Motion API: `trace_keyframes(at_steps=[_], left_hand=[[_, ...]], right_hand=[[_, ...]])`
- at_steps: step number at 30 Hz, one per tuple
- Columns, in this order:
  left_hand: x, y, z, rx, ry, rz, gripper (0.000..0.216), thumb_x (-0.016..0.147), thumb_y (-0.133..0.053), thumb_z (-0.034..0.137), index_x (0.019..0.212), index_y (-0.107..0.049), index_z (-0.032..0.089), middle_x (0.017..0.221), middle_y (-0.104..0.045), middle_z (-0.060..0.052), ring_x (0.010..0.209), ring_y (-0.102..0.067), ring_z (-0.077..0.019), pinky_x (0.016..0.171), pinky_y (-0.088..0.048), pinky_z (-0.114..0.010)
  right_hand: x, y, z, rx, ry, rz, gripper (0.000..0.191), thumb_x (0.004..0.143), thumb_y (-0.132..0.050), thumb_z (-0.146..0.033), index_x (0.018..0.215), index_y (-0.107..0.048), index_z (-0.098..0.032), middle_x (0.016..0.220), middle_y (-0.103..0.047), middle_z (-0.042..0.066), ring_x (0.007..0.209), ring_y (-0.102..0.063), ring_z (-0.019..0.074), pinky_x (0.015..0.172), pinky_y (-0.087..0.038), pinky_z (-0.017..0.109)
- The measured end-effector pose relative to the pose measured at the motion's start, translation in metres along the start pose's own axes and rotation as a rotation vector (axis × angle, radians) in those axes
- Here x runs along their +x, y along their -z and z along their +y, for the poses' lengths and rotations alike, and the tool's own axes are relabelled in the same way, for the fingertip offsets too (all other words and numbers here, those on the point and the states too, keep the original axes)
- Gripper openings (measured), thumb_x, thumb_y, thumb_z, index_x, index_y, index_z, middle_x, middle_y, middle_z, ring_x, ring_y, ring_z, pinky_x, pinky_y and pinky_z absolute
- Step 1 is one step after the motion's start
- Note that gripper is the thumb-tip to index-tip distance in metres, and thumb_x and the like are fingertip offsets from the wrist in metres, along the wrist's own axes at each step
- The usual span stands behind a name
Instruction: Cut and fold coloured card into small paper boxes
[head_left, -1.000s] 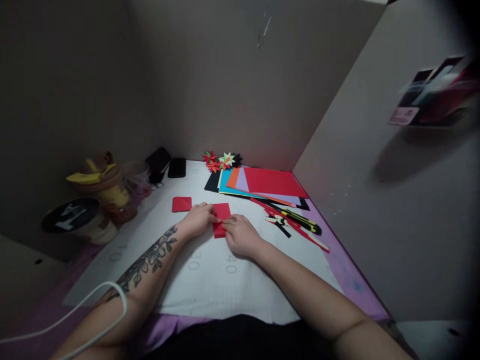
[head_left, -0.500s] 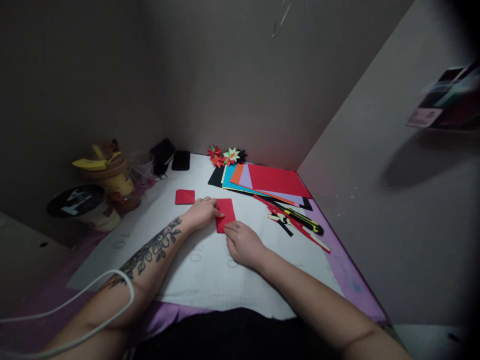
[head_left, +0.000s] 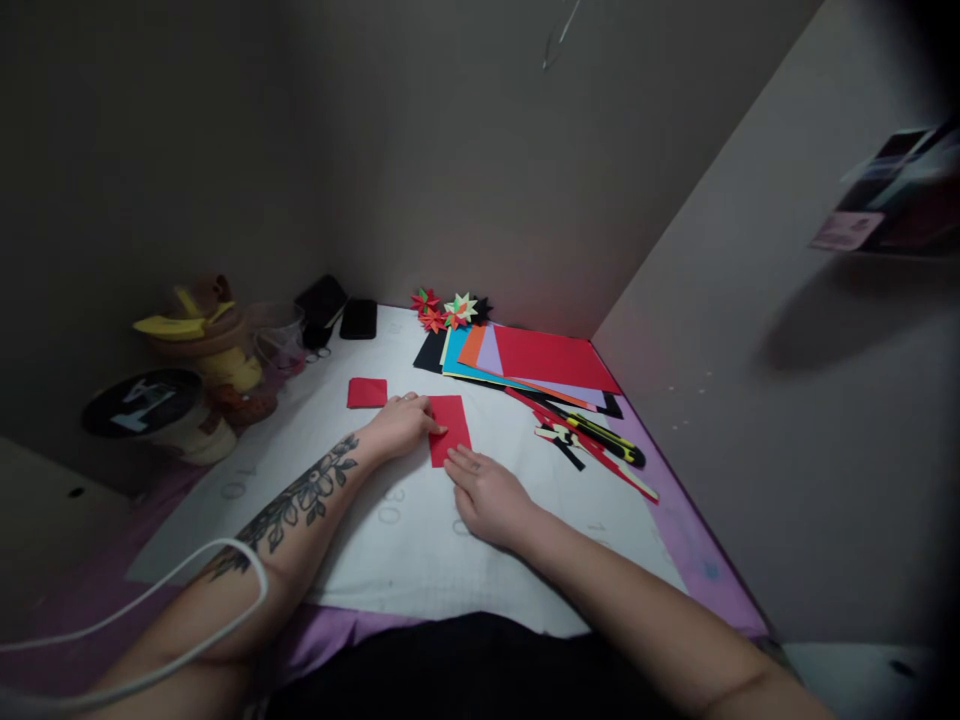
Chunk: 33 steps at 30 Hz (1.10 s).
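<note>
The head view shows a rectangular sheet of plain red paper point(head_left: 452, 415) lying near the middle of a white covering with faint grey numbers point(head_left: 525, 590), between the person's two hands. The left hand point(head_left: 401, 425) is loosely spread, its thumb reaching over the red sheet and its fingers at the left edge, seemingly to keep the paper from sliding. The right hand point(head_left: 487, 490) has its fingers together and bent, the tips at the near right corner; whether they pinch the paper or only press it, I cannot tell. Both forearms come in low from the sides, which leaves most of the sheet in sight.

Just beyond the left wrist, a small square of red paper point(head_left: 367, 393) lies apart, probably set there to be out of the way yet within reach. Large sheets of coloured paper point(head_left: 555, 358) are fanned out at the back, so each colour shows. Pointed folded-paper stars point(head_left: 459, 308) sit behind them, by the wall. To the right, a yellow-and-black utility knife point(head_left: 606, 438) rests among narrow red, black and cream paper strips point(head_left: 562, 448), apparently kept clear of the hands on the purple-edged counter point(head_left: 712, 570).
</note>
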<state>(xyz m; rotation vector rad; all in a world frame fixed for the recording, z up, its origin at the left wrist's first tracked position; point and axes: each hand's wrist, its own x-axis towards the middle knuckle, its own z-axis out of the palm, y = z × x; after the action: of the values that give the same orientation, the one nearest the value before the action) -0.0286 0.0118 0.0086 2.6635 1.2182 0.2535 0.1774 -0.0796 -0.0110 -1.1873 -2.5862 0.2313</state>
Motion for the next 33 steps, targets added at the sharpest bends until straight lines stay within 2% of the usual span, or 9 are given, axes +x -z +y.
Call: trace_keyframes(at_steps=[3,5,8,12,16,21,27,30,33], left_hand=[[0.001,-0.001,-0.001,-0.002,0.000,0.005,0.031,0.091,-0.045,0.027,0.103,-0.073,0.030,0.102,-0.061,-0.007,0.096,-0.051,-0.0232,0.079,-0.032,-0.032],[0.001,-0.001,-0.001,-0.002,-0.002,0.006,0.031,0.091,-0.045,0.027,0.103,-0.073,0.031,0.102,-0.061,-0.007,0.097,-0.050,-0.0237,0.078,-0.032,-0.032],[0.000,0.001,0.000,0.005,-0.006,-0.003,0.033,0.092,-0.043,0.026,0.105,-0.073,0.031,0.103,-0.060,-0.008,0.098,-0.050,-0.0237,0.078,-0.032,-0.032],[-0.003,0.002,0.001,0.001,0.004,-0.015,0.033,0.092,-0.042,0.027,0.107,-0.072,0.030,0.104,-0.060,-0.007,0.099,-0.049,-0.0232,0.079,-0.033,-0.032],[-0.005,0.002,0.001,0.017,0.027,-0.017,0.033,0.093,-0.042,0.026,0.106,-0.072,0.031,0.110,-0.059,-0.008,0.103,-0.049,-0.0241,0.080,-0.034,-0.032],[-0.004,0.001,0.000,0.031,0.019,-0.035,0.036,0.090,-0.042,0.020,0.107,-0.071,0.033,0.117,-0.056,-0.007,0.107,-0.047,-0.0255,0.083,-0.035,-0.033],[-0.001,0.004,0.001,0.052,0.016,-0.051,0.032,0.090,-0.045,0.025,0.108,-0.071,0.032,0.119,-0.056,-0.008,0.108,-0.047,-0.0260,0.086,-0.037,-0.036],[-0.001,0.005,0.002,0.060,0.019,-0.063,0.031,0.088,-0.049,0.026,0.109,-0.071,0.032,0.118,-0.056,-0.008,0.108,-0.047,-0.0264,0.087,-0.037,-0.035],[-0.002,0.004,0.000,0.054,0.018,-0.052,0.034,0.089,-0.045,0.023,0.109,-0.071,0.032,0.118,-0.056,-0.008,0.108,-0.047,-0.0262,0.088,-0.037,-0.036]], right_hand=[[-0.011,0.010,0.005,-0.093,-0.118,-0.049,0.042,0.085,-0.045,-0.021,0.125,-0.060,-0.018,0.132,-0.057,0.011,0.126,-0.047,0.0310,0.105,-0.032,0.056],[-0.016,0.016,0.007,-0.135,-0.151,-0.073,0.042,0.086,-0.046,-0.022,0.125,-0.060,-0.021,0.132,-0.057,0.009,0.128,-0.045,0.0332,0.105,-0.030,0.058],[-0.018,0.020,0.007,-0.174,-0.173,-0.089,0.040,0.085,-0.046,-0.022,0.122,-0.062,-0.018,0.130,-0.058,0.010,0.131,-0.041,0.0353,0.105,-0.028,0.057],[-0.015,0.024,0.007,-0.189,-0.181,-0.081,0.039,0.088,-0.043,-0.023,0.119,-0.064,-0.012,0.128,-0.060,0.013,0.129,-0.043,0.0351,0.106,-0.029,0.055],[-0.007,0.022,0.004,-0.169,-0.127,-0.013,0.044,0.089,-0.042,-0.024,0.128,-0.057,-0.010,0.136,-0.052,0.014,0.133,-0.039,0.0314,0.109,-0.029,0.050],[0.007,0.012,-0.005,-0.115,-0.021,-0.148,0.047,0.087,-0.044,-0.024,0.129,-0.054,-0.004,0.137,-0.050,0.018,0.131,-0.041,0.0320,0.109,-0.033,0.048],[0.017,0.004,-0.014,-0.029,0.060,-0.133,0.050,0.088,-0.043,-0.025,0.133,-0.050,-0.005,0.139,-0.048,0.017,0.132,-0.040,0.0328,0.107,-0.036,0.047],[0.018,0.002,-0.016,0.004,0.054,-0.160,0.051,0.088,-0.042,-0.027,0.134,-0.049,-0.004,0.142,-0.045,0.018,0.133,-0.038,0.0339,0.110,-0.033,0.047],[0.014,0.003,-0.014,0.047,0.041,-0.175,0.054,0.088,-0.042,-0.026,0.137,-0.044,-0.004,0.146,-0.039,0.017,0.136,-0.033,0.0332,0.112,-0.030,0.047]])
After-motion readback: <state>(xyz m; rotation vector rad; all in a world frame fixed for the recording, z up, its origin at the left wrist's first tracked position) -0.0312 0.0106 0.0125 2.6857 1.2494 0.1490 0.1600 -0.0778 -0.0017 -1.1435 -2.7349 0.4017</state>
